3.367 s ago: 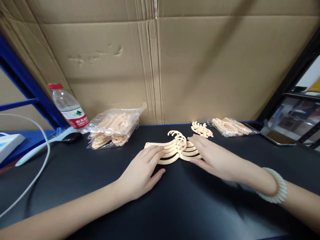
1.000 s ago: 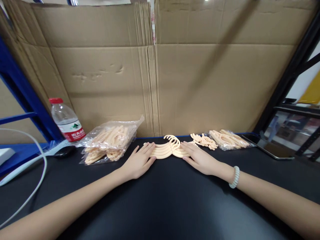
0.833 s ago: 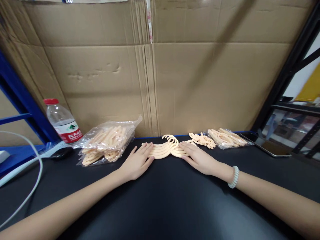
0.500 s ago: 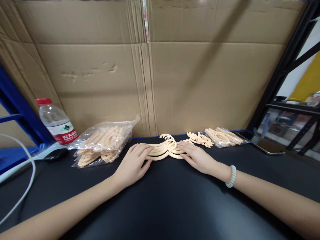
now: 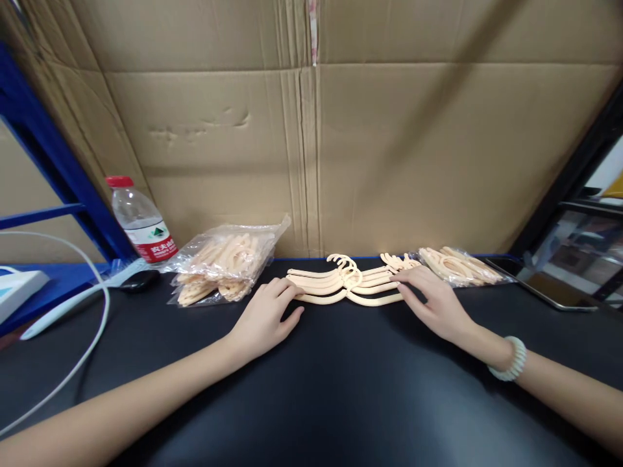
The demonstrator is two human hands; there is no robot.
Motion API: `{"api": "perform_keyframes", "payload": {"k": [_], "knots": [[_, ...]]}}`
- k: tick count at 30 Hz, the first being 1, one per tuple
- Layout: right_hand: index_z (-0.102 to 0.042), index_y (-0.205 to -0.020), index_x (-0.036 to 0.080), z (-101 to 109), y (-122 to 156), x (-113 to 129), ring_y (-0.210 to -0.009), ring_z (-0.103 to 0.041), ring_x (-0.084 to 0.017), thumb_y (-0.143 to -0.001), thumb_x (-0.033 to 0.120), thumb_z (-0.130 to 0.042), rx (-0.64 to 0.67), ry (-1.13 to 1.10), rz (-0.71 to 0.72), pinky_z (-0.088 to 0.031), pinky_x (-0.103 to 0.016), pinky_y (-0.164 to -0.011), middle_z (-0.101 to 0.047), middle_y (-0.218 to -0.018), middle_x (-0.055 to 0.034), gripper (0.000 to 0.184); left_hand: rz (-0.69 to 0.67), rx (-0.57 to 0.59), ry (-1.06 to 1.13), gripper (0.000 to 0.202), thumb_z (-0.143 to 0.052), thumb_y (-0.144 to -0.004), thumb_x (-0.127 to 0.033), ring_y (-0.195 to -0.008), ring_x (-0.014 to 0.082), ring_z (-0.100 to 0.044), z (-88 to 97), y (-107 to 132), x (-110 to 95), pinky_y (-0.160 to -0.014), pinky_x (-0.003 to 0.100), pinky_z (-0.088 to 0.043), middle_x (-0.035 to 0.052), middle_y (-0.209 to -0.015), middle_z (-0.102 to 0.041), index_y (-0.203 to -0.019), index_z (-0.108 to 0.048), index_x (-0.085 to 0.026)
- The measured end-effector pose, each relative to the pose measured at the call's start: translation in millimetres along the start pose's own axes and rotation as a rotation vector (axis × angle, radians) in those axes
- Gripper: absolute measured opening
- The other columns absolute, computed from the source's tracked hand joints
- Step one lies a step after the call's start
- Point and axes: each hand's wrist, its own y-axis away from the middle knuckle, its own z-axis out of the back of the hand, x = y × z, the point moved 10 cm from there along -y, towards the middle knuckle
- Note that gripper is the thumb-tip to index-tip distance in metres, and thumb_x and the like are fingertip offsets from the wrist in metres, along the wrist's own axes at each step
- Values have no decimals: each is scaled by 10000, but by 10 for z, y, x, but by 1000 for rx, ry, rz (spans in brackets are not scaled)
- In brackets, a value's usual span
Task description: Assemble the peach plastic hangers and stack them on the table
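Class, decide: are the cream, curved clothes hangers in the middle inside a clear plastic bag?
No: the hangers lie loose on the black tabletop, with the bare left hand and bare right hand at their two ends.

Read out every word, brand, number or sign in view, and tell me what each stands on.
"农夫山": red band of the label on the clear plastic bottle with a red cap; further lettering curves away or is too small.
Green triangular sign: the same label's white band.
Pink-and-white strip in the brown cardboard wall: too blurred.
Beige, slim, curved hangers: none readable.
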Motion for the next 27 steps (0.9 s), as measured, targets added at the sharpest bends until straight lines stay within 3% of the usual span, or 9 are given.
{"api": "perform_keyframes", "payload": {"k": [6,10,13,21,27], "knots": [[-655,-964,199,310,-96,-502,-822,-623,-284,-931,286,-466,-121,158,-132,-493,-436,-730,-701,-891,-89,211,-2,6,23,208,-528,-884,-161,-1007,272,-544,-26,15,19,-857,431,-467,102,-1086,-581,-1082,-591,-159],[-669,-959,185,331,-93,-753,-847,-615,-309,-920,309,-454,-55,261,-104,-493,-468,-753,-708,-893,-112,252,-11,10,18,223,-524,-889,-164,-1036,273,-538,-36,7,23,-871,435,-459,104,-1121,-573,-1101,-593,-163],[-667,-1010,182,231,-44,-876,-901,-629,-310,-918,330,-454,44,273,-77,-500,-487,-807,-710,-963,-119,275,-28,2,7,244,-513,-898,-170,-1070,276,-531,-43,-7,18,-897,440,-450,111,-1155,-570,-1132,-585,-162],[-594,-1260,195,-139,69,-856,-1221,-519,-300,-963,264,-392,319,286,50,-396,-537,-1042,-619,-1266,-110,365,-47,4,-14,246,-498,-907,-177,-1079,278,-534,-59,5,28,-907,440,-446,115,-1160,-580,-1137,-583,-159],[-618,-1243,207,-204,98,-817,-1210,-515,-309,-993,264,-363,351,344,57,-387,-547,-1049,-628,-1250,-93,362,-43,16,31,183,-491,-909,-156,-1060,257,-538,-53,-2,16,-897,424,-445,88,-1119,-589,-1060,-591,-177]]}}
